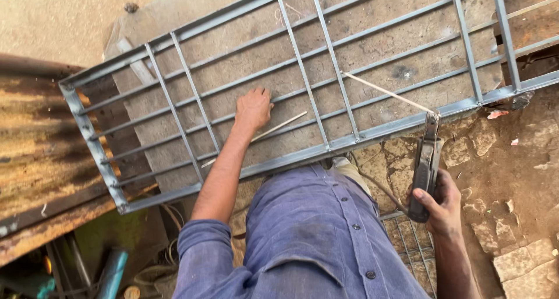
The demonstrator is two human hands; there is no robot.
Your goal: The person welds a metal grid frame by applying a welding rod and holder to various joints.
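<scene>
A grey steel grille frame [303,154] with several crossing bars lies flat on a concrete slab. My left hand [253,108] reaches through the bars and presses on the slab, fingers curled, next to a loose welding rod [279,126]. My right hand [441,203] grips a dark electrode holder [425,165]. A thin welding rod [389,93] clamped in the holder's jaws runs up and left over the frame's near rail.
A rusty corrugated metal sheet [35,142] lies at the left. Cracked stone ground [512,177] stretches at the right, with a small wire mesh [410,241] below my right hand. A teal tube [113,273] and cables lie at the bottom left.
</scene>
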